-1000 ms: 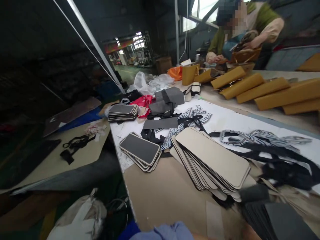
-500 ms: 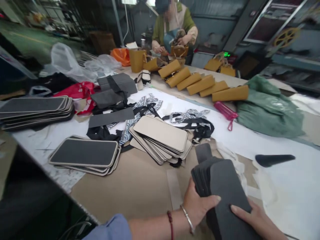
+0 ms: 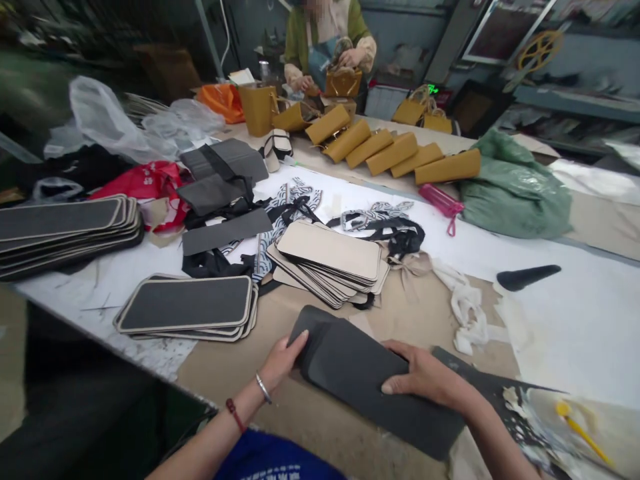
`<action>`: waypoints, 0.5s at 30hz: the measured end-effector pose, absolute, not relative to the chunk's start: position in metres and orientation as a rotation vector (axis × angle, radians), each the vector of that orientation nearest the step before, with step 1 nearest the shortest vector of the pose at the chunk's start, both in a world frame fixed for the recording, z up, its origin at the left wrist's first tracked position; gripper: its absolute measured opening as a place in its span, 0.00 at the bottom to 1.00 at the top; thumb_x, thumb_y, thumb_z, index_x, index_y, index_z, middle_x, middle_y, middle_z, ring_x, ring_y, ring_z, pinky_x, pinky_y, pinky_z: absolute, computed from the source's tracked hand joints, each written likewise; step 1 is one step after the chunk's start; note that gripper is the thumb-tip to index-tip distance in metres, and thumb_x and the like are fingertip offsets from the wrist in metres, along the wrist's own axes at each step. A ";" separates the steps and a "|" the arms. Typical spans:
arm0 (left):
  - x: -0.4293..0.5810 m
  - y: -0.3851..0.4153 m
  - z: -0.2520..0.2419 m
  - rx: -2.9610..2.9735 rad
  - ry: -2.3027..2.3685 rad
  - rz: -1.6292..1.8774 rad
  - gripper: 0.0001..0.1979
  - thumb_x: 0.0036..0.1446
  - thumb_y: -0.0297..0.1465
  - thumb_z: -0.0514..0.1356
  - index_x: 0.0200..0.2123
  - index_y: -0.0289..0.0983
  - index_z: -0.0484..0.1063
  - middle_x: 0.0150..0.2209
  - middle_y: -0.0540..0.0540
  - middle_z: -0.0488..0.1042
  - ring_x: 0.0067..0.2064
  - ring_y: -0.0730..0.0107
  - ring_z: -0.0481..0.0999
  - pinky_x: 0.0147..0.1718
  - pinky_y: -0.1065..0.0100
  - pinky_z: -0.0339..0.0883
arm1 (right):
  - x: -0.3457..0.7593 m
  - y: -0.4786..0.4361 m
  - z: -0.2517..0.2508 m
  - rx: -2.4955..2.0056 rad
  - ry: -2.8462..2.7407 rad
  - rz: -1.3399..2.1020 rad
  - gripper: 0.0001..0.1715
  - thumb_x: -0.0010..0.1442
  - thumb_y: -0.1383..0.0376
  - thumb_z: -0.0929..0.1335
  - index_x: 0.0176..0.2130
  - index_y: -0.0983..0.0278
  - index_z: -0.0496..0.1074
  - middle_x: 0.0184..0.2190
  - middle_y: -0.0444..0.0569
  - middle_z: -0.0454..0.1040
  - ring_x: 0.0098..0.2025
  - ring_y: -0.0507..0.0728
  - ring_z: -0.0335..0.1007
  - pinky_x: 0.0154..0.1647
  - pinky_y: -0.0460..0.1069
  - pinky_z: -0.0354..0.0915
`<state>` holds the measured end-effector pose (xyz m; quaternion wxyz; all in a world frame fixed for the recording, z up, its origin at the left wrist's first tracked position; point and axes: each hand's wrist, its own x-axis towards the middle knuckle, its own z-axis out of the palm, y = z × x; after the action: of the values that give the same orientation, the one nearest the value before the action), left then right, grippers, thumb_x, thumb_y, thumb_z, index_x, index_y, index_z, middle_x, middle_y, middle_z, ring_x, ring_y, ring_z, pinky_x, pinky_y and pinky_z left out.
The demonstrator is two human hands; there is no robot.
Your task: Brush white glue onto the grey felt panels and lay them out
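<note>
A stack of dark grey rounded panels (image 3: 360,373) is held low over the table's front part, tilted down to the right. My left hand (image 3: 283,363) grips its left end, thumb on top and fingers hidden beneath. My right hand (image 3: 425,377) clasps the stack across its far long edge, with the thumb lying on the top panel. Just beyond sits a fanned pile of cream rounded panels (image 3: 330,250). Left of my hands lies a pile of dark panels with cream borders (image 3: 187,303).
A taller pile of bordered panels (image 3: 65,223) stands at the far left. Patterned straps (image 3: 377,217) lie behind the cream pile. Mustard bags (image 3: 395,155) line the far side, near a person (image 3: 327,53). A yellow-handled tool (image 3: 583,430) lies at right.
The grey stack has moved left and turned from steep to nearly crosswise. My hands have spread to its left end and far edge. The view has shifted, showing the yellow tool.
</note>
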<state>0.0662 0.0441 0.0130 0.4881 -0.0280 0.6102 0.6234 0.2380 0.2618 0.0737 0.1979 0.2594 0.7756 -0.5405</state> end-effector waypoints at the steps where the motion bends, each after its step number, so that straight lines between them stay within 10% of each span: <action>1: 0.066 0.043 0.007 -0.028 1.517 1.481 0.27 0.39 0.49 0.65 0.37 0.33 0.74 0.36 0.41 0.78 0.40 0.58 0.76 0.38 0.63 0.71 | 0.231 0.260 0.067 0.713 2.227 -1.425 0.29 0.42 0.57 0.72 0.46 0.60 0.70 0.38 0.45 0.75 0.39 0.60 0.70 0.38 0.49 0.64; 7: 0.065 0.043 -0.003 -0.031 1.615 1.131 0.23 0.45 0.47 0.62 0.37 0.34 0.73 0.36 0.40 0.78 0.40 0.57 0.77 0.31 0.63 0.74 | 0.211 0.246 0.035 0.929 2.496 -1.066 0.39 0.34 0.56 0.76 0.47 0.64 0.70 0.45 0.57 0.72 0.48 0.68 0.65 0.51 0.59 0.56; 10: 0.063 0.052 -0.004 0.064 1.785 0.967 0.23 0.38 0.41 0.68 0.37 0.34 0.72 0.34 0.41 0.78 0.40 0.52 0.77 0.28 0.62 0.74 | 0.230 0.234 0.031 1.107 2.740 -1.046 0.35 0.45 0.52 0.72 0.50 0.65 0.67 0.49 0.57 0.68 0.52 0.64 0.61 0.54 0.55 0.54; 15: 0.069 0.057 -0.003 0.056 1.743 1.010 0.22 0.34 0.39 0.68 0.34 0.36 0.73 0.37 0.40 0.78 0.45 0.48 0.74 0.37 0.55 0.73 | 0.336 0.222 0.022 1.973 2.723 -1.013 0.18 0.59 0.53 0.60 0.31 0.62 0.70 0.28 0.45 0.73 0.31 0.53 0.69 0.34 0.46 0.63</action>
<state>0.0693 0.0566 -0.0033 0.5338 0.0237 0.7314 0.4238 0.3362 0.2224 0.0222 -0.1842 0.5521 0.7622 -0.2835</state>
